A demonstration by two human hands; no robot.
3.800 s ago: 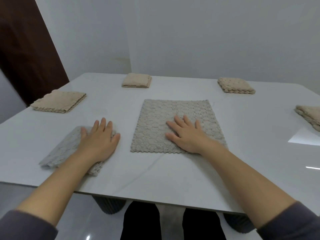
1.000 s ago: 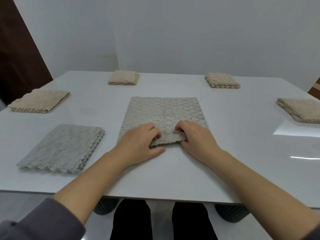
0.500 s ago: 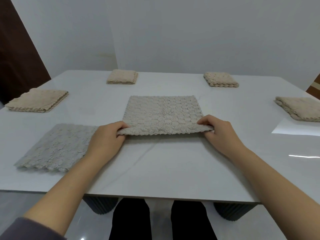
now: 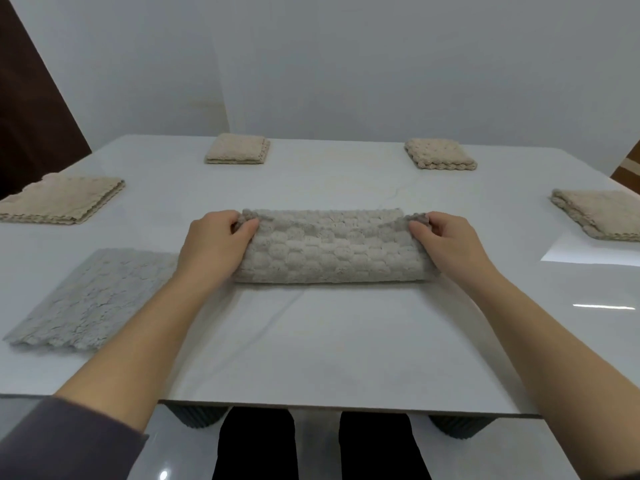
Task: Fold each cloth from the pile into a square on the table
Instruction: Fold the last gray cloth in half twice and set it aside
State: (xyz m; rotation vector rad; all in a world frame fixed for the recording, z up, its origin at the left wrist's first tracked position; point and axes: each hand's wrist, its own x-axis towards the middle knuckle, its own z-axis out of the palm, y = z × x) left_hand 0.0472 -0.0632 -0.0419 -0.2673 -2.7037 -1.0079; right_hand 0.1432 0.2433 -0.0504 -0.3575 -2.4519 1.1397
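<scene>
Cloth (image 4: 329,247), grey, doubled over on table (image 4: 311,341); left hand (image 4: 211,247) and right hand (image 4: 446,244) pinched its carried corners, apparently aligning edges.

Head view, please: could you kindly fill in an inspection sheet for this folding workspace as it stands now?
Surface: white marble-look table, glossy.
Job's things: centre cloth doubled over, fold towards the person; flat grey cloth at near left; folded squares, four, along the far and side edges.
Clutter: nothing seen.
Grippers: left hand and right hand each pinch a far corner of the centre cloth.
Cables: nothing seen.
Surroundings: white wall; dark brown panel at left.
</scene>
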